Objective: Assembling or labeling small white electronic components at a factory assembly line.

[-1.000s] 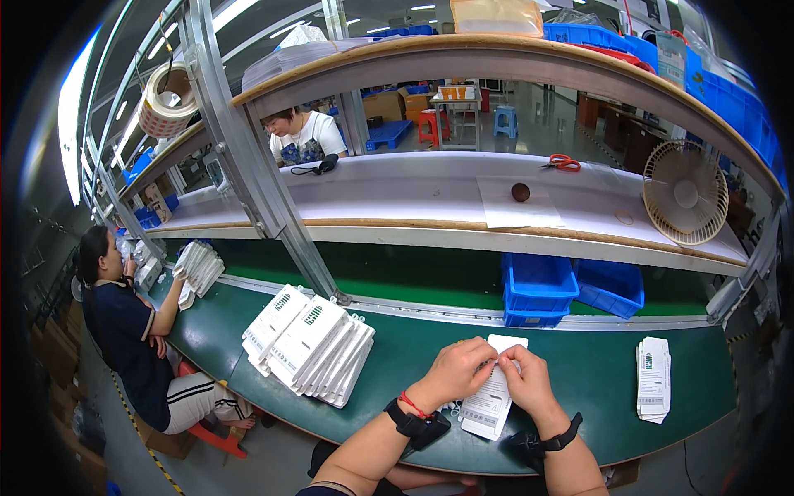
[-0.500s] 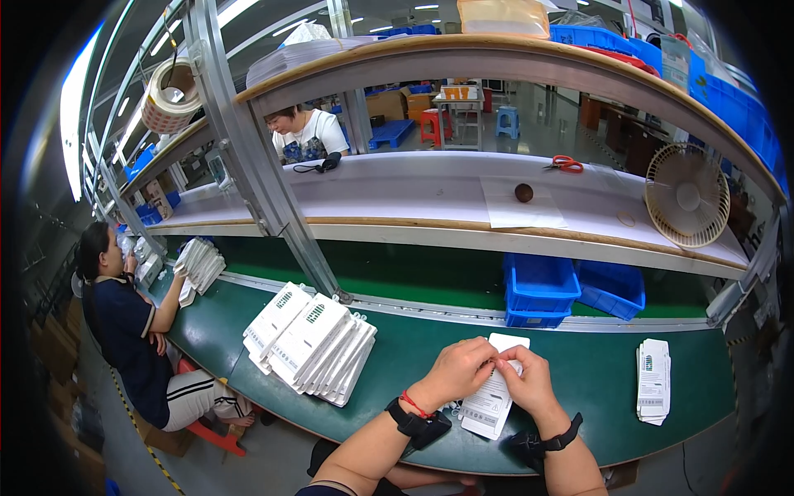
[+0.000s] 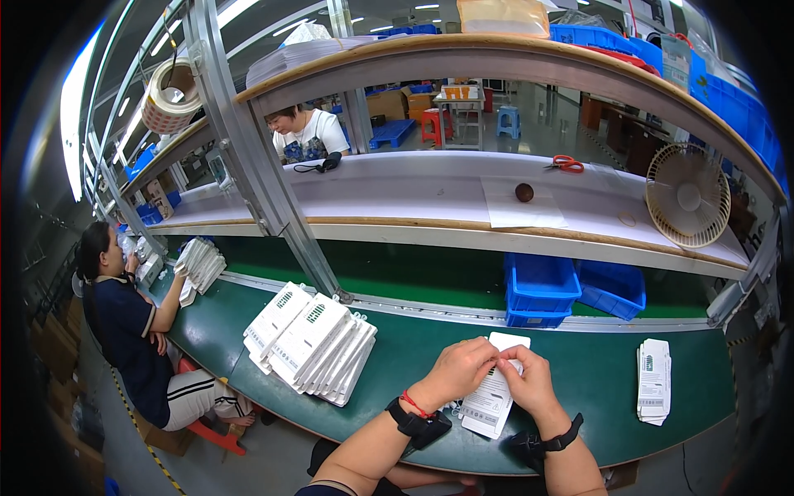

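My left hand (image 3: 463, 365) and my right hand (image 3: 529, 380) meet over a flat white box (image 3: 486, 407) on the green tabletop. Both are closed, thumbs and fingertips pinched together near the box's upper part. Whatever they pinch is too small or too hidden to make out. The box has dark print and lies slanted, its far end (image 3: 509, 339) showing beyond my fingers. Small pale pieces (image 3: 452, 407) lie beside it, partly behind my left wrist. To the left stands a big stack of similar white boxes (image 3: 310, 343), leaning over one another.
A smaller pile of white boxes (image 3: 653, 380) lies at the right. Blue bins (image 3: 542, 289) stand under the shelf (image 3: 397, 194), which bears red-handled scissors (image 3: 566, 164), a brown ball (image 3: 523, 193) and a round fan-like grille (image 3: 687, 196). A co-worker (image 3: 124, 331) sits at the left, another person (image 3: 306, 136) beyond.
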Tool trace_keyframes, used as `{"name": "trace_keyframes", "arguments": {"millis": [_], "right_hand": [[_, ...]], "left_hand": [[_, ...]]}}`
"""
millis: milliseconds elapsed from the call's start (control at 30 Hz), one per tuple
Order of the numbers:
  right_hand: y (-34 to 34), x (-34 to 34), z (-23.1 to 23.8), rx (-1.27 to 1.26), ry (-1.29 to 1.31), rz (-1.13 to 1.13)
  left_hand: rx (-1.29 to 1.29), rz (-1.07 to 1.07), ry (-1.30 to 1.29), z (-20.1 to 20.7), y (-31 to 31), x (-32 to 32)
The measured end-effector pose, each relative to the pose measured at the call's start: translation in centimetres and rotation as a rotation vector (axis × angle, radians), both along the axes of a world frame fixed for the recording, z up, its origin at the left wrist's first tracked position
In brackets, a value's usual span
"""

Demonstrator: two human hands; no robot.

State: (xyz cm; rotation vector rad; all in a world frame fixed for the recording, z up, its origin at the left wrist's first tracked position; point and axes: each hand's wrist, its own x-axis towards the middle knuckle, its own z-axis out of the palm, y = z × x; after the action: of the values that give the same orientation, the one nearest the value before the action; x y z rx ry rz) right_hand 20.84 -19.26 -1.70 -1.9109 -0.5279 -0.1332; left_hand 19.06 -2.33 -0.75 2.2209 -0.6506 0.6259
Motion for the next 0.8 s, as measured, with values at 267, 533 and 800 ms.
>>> {"name": "trace_keyframes", "arguments": {"millis": [267,533,800], "right_hand": [[0.01,-0.03,-0.05,-0.003,-0.020,0.007],[-0.15,-0.06,-0.16,-0.014,-0.023,0.007],[0.01,0.06,0.02,-0.019,-0.030,0.003]], "left_hand": [[-0.007,-0.024,0.003,0.04,0.03,-0.02],[0.006,-0.021,0.012,-0.03,-0.19,-0.03],[0.001,-0.013,0.007,0.24,-0.06,-0.04]]}}
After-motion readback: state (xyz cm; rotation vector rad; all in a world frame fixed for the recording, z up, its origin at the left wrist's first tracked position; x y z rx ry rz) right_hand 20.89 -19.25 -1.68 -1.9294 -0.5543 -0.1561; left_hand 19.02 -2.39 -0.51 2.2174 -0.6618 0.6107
